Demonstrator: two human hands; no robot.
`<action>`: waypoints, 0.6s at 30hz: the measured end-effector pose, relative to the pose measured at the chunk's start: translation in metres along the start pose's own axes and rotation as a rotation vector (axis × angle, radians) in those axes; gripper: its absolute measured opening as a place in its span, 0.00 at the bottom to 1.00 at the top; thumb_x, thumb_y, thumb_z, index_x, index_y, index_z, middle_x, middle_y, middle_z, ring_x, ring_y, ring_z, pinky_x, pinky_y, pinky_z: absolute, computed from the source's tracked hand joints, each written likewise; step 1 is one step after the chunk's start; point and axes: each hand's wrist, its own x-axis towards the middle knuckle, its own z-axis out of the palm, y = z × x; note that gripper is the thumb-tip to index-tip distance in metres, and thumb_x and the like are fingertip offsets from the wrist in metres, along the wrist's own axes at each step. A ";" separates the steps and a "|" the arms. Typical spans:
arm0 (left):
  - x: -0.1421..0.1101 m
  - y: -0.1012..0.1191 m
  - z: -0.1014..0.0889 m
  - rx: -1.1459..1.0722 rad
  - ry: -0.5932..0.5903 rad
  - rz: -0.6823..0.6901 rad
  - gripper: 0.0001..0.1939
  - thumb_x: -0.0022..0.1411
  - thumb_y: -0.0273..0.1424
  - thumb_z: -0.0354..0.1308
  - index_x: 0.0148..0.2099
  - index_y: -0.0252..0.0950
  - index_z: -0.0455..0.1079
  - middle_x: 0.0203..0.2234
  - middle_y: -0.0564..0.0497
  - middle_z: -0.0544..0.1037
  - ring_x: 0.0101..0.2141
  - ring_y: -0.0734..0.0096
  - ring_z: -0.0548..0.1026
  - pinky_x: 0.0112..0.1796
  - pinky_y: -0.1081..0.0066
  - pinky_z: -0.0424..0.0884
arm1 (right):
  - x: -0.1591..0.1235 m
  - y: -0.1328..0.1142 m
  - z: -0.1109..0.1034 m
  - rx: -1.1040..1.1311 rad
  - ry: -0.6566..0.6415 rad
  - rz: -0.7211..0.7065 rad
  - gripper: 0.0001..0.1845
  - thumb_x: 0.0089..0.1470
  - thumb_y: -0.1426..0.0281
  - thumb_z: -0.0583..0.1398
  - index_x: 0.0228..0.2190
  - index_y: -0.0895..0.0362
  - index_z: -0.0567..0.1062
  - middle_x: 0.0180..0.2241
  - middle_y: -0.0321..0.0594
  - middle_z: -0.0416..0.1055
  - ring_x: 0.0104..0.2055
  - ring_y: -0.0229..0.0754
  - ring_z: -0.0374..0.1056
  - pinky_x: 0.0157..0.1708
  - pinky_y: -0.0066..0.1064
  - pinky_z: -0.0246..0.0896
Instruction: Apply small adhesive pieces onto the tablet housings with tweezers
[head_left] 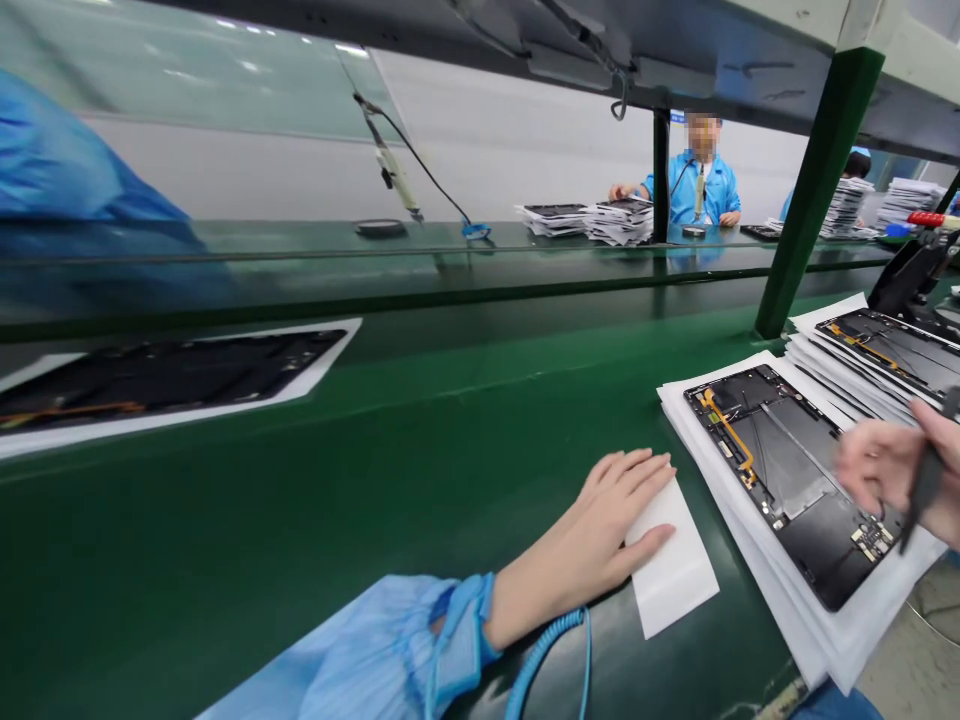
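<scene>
Nearest the camera, a blue sleeve (360,655) leads to the left hand (611,530), lying flat with fingers extended on a white card (679,585) upon the green bench (480,430), gripping nothing. To its right, the blurred right hand (889,465) appears to hold a dark tool (925,480) over the device housing (784,450), which rests on stacked white sheets (750,575). That housing looks thin, stiff and light, its orange ribbon (731,437) delicate, so its outer edges seem the safest hold; the card should bend easily.

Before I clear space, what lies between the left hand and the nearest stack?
Head view: white paper partly under the left hand, then green bench.
</scene>
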 end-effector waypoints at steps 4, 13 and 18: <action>-0.001 -0.004 0.003 0.019 0.071 -0.120 0.25 0.70 0.42 0.44 0.62 0.34 0.59 0.60 0.40 0.64 0.61 0.49 0.56 0.59 0.42 0.48 | 0.067 -0.004 0.055 -0.122 -0.320 0.176 0.37 0.42 0.34 0.55 0.20 0.58 0.71 0.17 0.36 0.67 0.17 0.36 0.63 0.18 0.25 0.60; 0.001 0.003 -0.001 0.146 -0.034 -0.163 0.32 0.69 0.47 0.43 0.69 0.39 0.44 0.65 0.41 0.51 0.62 0.39 0.53 0.56 0.33 0.49 | 0.133 0.022 0.104 -0.232 -0.695 0.049 0.25 0.43 0.50 0.68 0.29 0.60 0.71 0.27 0.36 0.72 0.32 0.38 0.70 0.36 0.29 0.69; 0.001 0.004 0.001 0.190 -0.028 -0.163 0.34 0.69 0.48 0.39 0.68 0.33 0.45 0.65 0.37 0.52 0.62 0.37 0.51 0.56 0.35 0.49 | 0.142 0.044 0.113 -0.227 -0.555 -0.042 0.26 0.47 0.47 0.63 0.30 0.58 0.68 0.30 0.39 0.71 0.33 0.43 0.73 0.34 0.33 0.71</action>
